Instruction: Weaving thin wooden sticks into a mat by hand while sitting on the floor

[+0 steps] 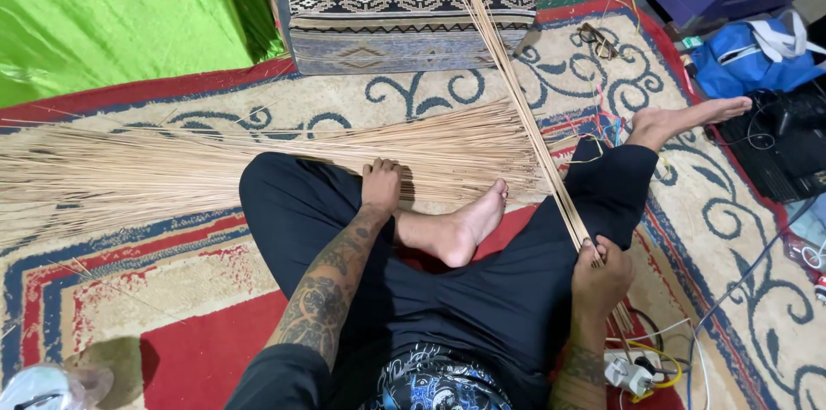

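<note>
I am sitting cross-legged on the carpet [172, 289], pinching a thin bundle of sticks [516, 92] in my right hand [600, 272], fingers closed tight around its near end beside my knee. My left hand [381, 186] is resting fingers-down on the big pile [215, 169] spread to the left, gripping nothing. I judge it best to be keeping the bundle's ends even while picking single sticks.

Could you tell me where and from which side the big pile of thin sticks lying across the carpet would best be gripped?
Probably at the gathered end of the stick pile, where the left hand rests; leftward the sticks fan out loosely. Come from above, fingers wrapping across the strands, since they lie flat on the carpet.
</note>
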